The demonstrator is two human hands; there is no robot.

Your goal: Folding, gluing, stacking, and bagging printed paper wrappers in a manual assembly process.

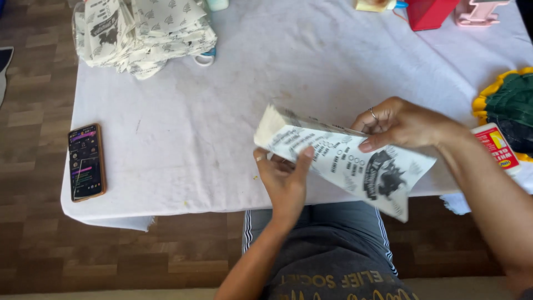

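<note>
I hold a white printed paper bag with black markings, tilted, over the near edge of the table. My left hand grips its lower left part, thumb pressed on the printed face. My right hand, with a ring on one finger, pinches the bag's upper edge from the right. The bag's far left end shows a stacked, folded thickness.
A white cloth covers the table. A pile of similar printed paper bags lies at the back left. A phone with a lit screen rests at the left edge. A red box, pink object, yellow-green item and red packet sit to the right.
</note>
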